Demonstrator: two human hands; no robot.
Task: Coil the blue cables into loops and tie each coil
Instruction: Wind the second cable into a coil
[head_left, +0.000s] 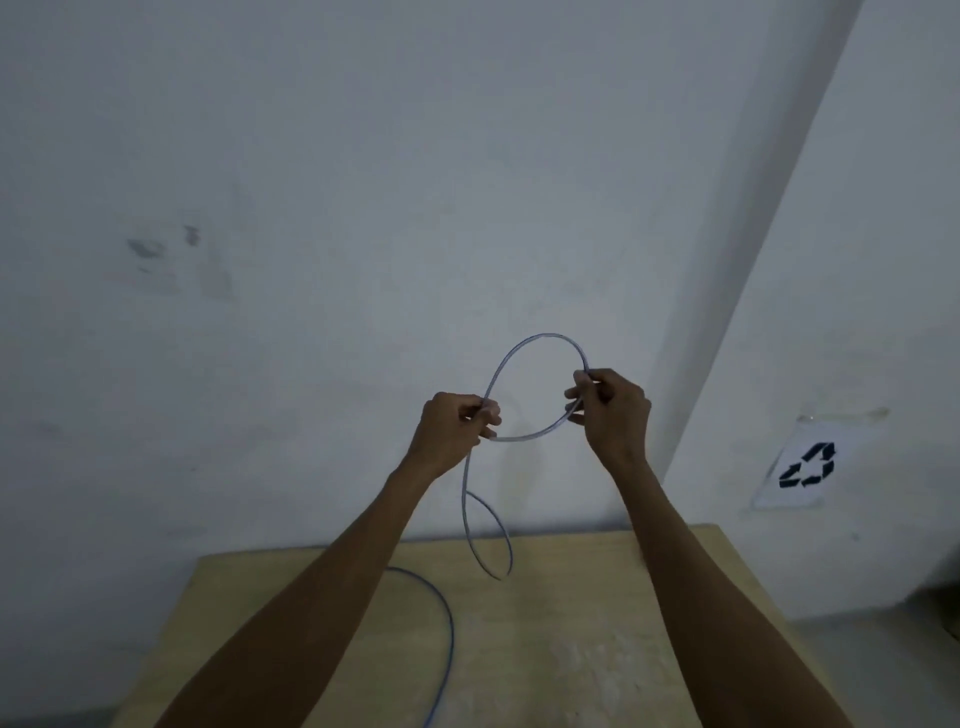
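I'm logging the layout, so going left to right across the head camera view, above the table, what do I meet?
wall smudge → left hand → blue cable loop → right hand → recycling sign

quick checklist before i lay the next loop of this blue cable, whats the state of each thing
1. Left hand pinches the blue cable where the loop crosses: ok.
2. Right hand grips the loop's opposite side: ok.
3. Loop is closed and held up above the table: ok.
4. Hanging slack runs straight: not ok, it curls into a small twisted loop below the left hand.
5. Trailing length on the table is free of snags: cannot tell, it runs out of the picture's lower edge.
6. A tie is ready for the coil: cannot tell, none in view.
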